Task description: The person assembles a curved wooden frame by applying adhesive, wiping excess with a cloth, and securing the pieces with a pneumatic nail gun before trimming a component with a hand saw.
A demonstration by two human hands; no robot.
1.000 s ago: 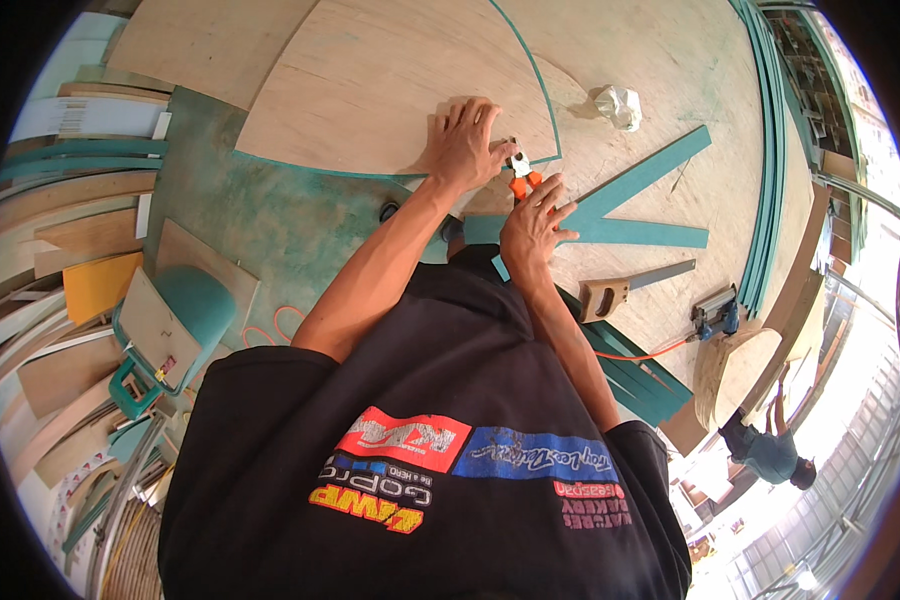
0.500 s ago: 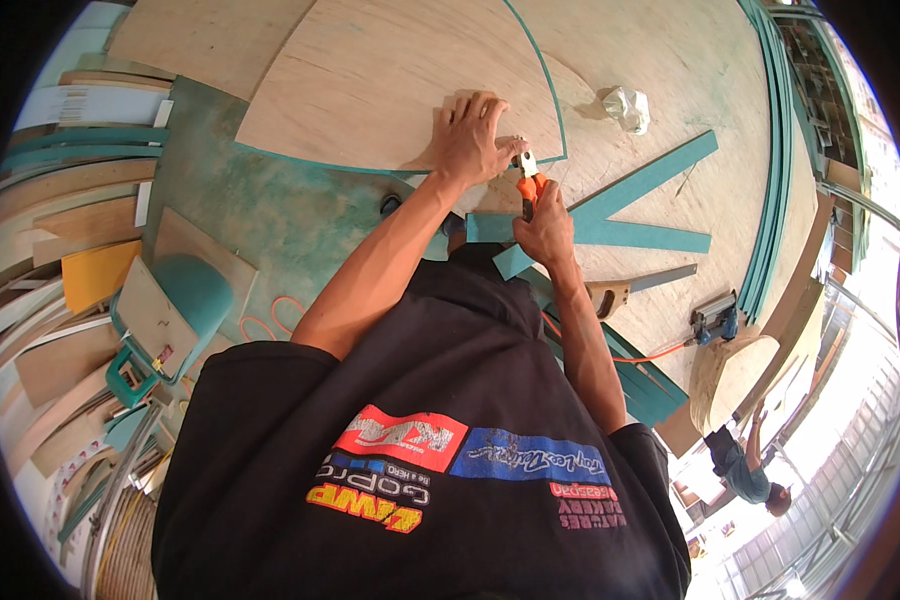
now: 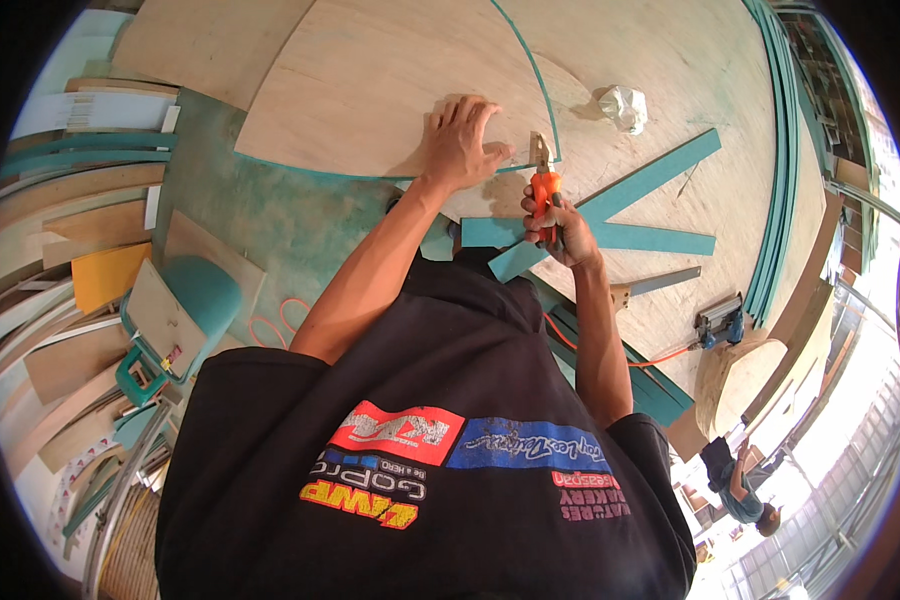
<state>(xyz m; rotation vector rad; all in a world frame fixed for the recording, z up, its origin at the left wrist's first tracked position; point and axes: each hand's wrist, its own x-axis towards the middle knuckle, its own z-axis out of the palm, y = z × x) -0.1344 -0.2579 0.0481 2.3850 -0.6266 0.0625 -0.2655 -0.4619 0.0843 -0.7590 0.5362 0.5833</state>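
Left hand (image 3: pixel 460 148): open, palm down, fingers spread on the teal-edged panel (image 3: pixel 370 85); no object seen in it. Right hand (image 3: pixel 567 230): closed around orange-handled pliers (image 3: pixel 545 186), whose metal nose points away from the body, over the panel's near corner, right of the left thumb. Jaw gap: cannot tell. Crossed teal strips (image 3: pixel 660 172) lie just right of the right hand.

Technique (judgement): press the panel flat with the left palm, keep that thumb clear of the nose, squeeze squarely, avoid levering against the edge.
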